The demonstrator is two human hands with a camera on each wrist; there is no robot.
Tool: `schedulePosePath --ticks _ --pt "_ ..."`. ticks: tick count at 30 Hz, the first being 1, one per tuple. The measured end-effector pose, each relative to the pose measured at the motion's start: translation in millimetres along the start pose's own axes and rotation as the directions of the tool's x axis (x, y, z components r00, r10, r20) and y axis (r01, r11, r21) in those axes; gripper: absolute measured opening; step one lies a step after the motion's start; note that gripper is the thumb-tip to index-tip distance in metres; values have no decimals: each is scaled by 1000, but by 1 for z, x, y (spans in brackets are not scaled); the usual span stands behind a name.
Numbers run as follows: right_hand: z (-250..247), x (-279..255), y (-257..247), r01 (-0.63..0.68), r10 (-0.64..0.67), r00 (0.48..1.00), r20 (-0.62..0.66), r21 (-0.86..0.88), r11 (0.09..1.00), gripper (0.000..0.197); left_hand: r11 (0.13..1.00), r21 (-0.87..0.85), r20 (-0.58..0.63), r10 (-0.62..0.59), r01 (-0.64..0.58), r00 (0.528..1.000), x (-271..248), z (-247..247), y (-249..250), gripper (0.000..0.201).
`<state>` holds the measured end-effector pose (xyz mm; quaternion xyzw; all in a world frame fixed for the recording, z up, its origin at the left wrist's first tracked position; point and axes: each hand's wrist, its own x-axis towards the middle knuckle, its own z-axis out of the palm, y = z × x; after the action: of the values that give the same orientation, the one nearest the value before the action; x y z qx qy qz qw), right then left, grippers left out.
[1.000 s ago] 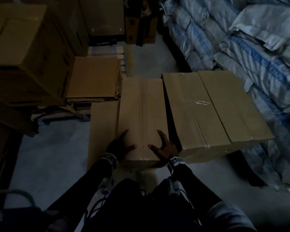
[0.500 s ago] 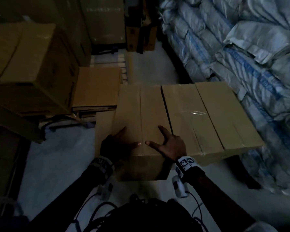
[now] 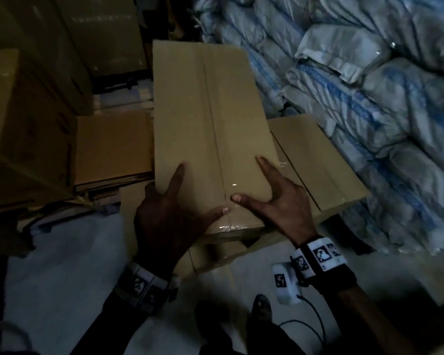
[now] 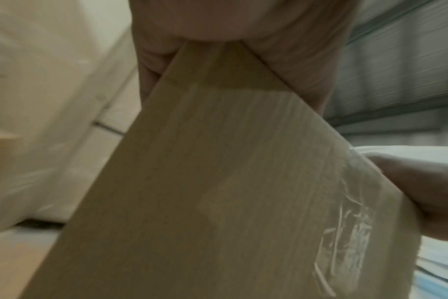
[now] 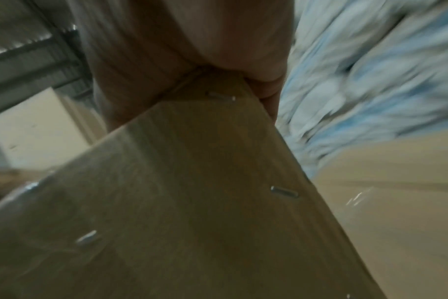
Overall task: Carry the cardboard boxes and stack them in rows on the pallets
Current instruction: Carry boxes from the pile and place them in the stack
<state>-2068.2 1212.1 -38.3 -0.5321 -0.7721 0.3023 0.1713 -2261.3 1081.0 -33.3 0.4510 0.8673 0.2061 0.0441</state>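
I hold a long taped cardboard box (image 3: 210, 119) up off the stack, its far end pointing away from me. My left hand (image 3: 169, 213) grips its near left corner, thumb lying across the top. On the near right corner is my right hand (image 3: 280, 201), thumb and forefinger spread over the top. The left wrist view shows the box (image 4: 218, 202) wedged into my left hand (image 4: 230, 20). Seen from the right wrist, the stapled box (image 5: 179, 202) sits in my right hand (image 5: 192, 40). A second box (image 3: 318, 170) lies below on the right, partly hidden.
Tall stacked boxes (image 3: 23, 124) stand on the left, with flat cardboard sheets (image 3: 113, 147) beside them. White and blue sacks (image 3: 369, 85) are piled along the right. More cardboard (image 3: 215, 254) lies under the held box. Pale floor (image 3: 62, 265) shows at lower left, my foot (image 3: 260, 307) below.
The box has come up from beside the second box and now hangs higher and closer to me, overlapping it. Both hands kept their hold on the near corners.
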Motion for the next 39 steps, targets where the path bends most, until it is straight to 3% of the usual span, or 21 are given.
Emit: schedulePosePath --ticks 4,8,12,15,19,22,26,30,39 --pt "-41 -31 20 -32 33 992 -119 9 999 108 997 -73 91 38 -31 995 -13 7 35 124" --pt "-71 -69 48 -106 101 971 -217 -11 994 108 973 -162 85 179 -163 980 -31 17 71 122" --pt "-101 -118 80 -222 201 929 -309 -34 974 110 952 -206 178 266 -228 948 -59 23 115 121" --pt "-124 -168 104 -310 264 887 -379 -65 949 108 923 -214 246 368 -320 897 -90 32 147 121" --pt "-143 -248 137 -419 366 790 -492 3 908 106 866 -277 286 488 -417 824 -148 35 188 119" --pt "-151 -314 157 -489 435 715 -548 53 871 107 833 -314 401 551 -455 731 -196 34 212 120" --pt "-153 -406 184 -540 517 613 -597 161 826 107 764 -306 434 643 -568 631 -270 38 235 121" --pt "-148 -488 205 -573 571 538 -620 227 787 105 720 -373 445 692 -584 569 -342 45 243 121" --pt "-133 -603 255 -649 687 458 -565 315 692 104 692 -415 507 715 -591 481 -450 77 253 116"
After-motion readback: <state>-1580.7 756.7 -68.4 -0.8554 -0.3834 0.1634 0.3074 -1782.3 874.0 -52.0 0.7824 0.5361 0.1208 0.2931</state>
